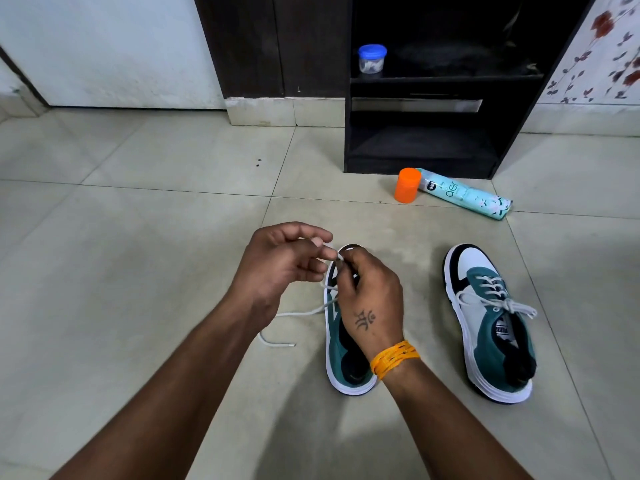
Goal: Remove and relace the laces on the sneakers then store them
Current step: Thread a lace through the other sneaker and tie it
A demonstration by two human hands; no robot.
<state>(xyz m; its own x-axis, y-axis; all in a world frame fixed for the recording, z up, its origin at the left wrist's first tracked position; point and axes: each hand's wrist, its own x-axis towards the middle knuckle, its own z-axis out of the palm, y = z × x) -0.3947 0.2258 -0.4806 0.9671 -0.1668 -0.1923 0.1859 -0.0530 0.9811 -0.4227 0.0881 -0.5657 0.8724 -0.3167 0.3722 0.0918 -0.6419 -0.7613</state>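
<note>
Head view, person seated over a tiled floor [138, 237]. Two teal, white and black sneakers lie toes away from the viewer, near the middle of the floor and well apart from each other; the right sneaker [491, 320] carries a full lace tied in a bow, so either it is finished or it has not been touched, and the picture does not settle which; the left sneaker [341, 362] is the one in hand, its white lace [304, 311] crossing only the eyelets nearest the toe, the rows toward the heel apparently bare. Whether this lace is going in or coming out cannot be told from one view; by either reading, work on this sneaker is partway, and storing has not begun. The dark shelf unit [426, 147] against the far wall, the likely store, holds no sneaker.

Grip: the left hand [284, 261] is closed in a pinch of thumb and forefinger on a short length of lace, held just above the toe end; the right hand [369, 299] rests over the forefoot with its fingers curled at the same crossing, seemingly nipping the lace, though the contact is hidden. One lace tail runs leftward out of the grip and lies slack on the tile, its tip free, just beside the left forearm.
</note>
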